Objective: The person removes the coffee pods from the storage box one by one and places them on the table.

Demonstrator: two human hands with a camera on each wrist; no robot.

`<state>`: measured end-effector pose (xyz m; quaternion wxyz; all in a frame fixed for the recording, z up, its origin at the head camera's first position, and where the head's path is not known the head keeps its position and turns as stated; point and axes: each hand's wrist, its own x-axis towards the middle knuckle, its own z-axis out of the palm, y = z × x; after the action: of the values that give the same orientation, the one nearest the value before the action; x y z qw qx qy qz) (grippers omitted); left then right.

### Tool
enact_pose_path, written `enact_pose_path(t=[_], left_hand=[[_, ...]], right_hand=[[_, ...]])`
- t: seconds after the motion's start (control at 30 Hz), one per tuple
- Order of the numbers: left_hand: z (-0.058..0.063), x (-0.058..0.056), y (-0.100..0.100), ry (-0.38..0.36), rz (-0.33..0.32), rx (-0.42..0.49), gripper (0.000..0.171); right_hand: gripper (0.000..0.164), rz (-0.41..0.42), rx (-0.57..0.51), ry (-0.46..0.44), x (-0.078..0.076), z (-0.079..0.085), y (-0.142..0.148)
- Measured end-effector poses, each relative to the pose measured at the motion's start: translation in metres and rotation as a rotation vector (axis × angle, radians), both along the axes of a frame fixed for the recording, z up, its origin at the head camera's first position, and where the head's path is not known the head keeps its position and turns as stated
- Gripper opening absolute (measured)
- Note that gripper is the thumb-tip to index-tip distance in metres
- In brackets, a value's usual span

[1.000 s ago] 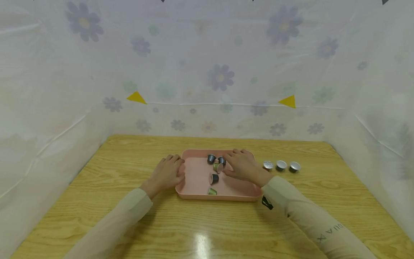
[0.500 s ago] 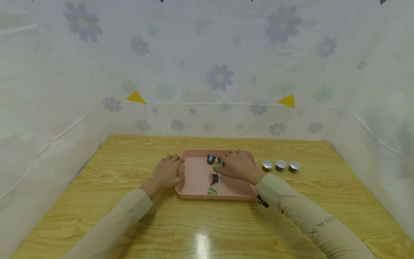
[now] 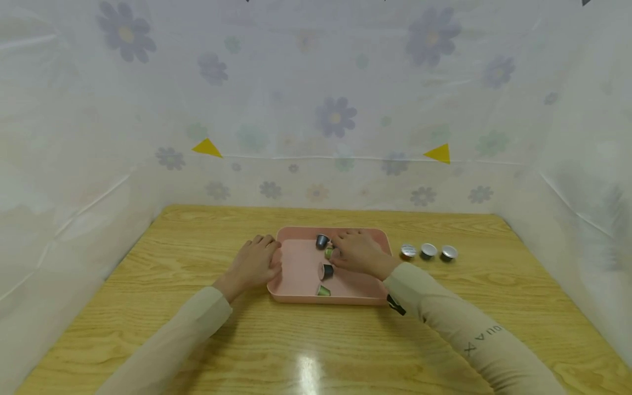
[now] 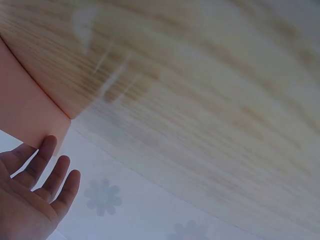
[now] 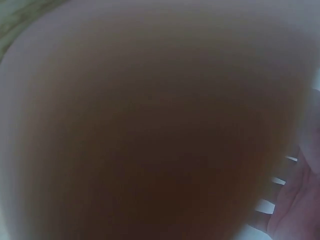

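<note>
At the near left end of a pink tray, my left hand holds the rim; in the left wrist view a fingertip touches the tray's outer wall. My right hand reaches over the tray's right half, fingers bent downward beside a green coffee capsule. A dark capsule under that hand is hidden. Left of its fingertips lies a dark grey capsule. Nearer me are a black capsule and another green capsule. In the right wrist view a blurred pink surface hides most of the scene.
Right of the tray, three capsules stand in a row on the wooden table: a printed-lid one, a white-lidded one and a silver-lidded one. A flower-patterned sheet hangs behind and at both sides.
My right hand has moved left across the tray, covering the dark capsule and part of the green one. The left hand has stayed at the tray's rim. The capsules lie where they were.
</note>
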<state>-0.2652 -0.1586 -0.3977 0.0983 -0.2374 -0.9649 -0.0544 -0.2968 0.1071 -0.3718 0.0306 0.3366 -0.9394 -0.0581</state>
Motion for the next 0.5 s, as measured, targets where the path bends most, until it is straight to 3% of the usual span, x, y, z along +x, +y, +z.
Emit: enact_pose_path(t=[0.2,0.5], left_hand=[[0.0006,0.0001,-0.0003,-0.007,0.002,-0.004,0.043],[0.0012,0.001,0.0,-0.007,-0.008,-0.003,0.043]], right_hand=[[0.05,-0.025,0.02,-0.021,-0.0024,-0.0024,-0.0025],[0.049,-0.026,0.059,0.017,0.001,-0.0053,-0.0042]])
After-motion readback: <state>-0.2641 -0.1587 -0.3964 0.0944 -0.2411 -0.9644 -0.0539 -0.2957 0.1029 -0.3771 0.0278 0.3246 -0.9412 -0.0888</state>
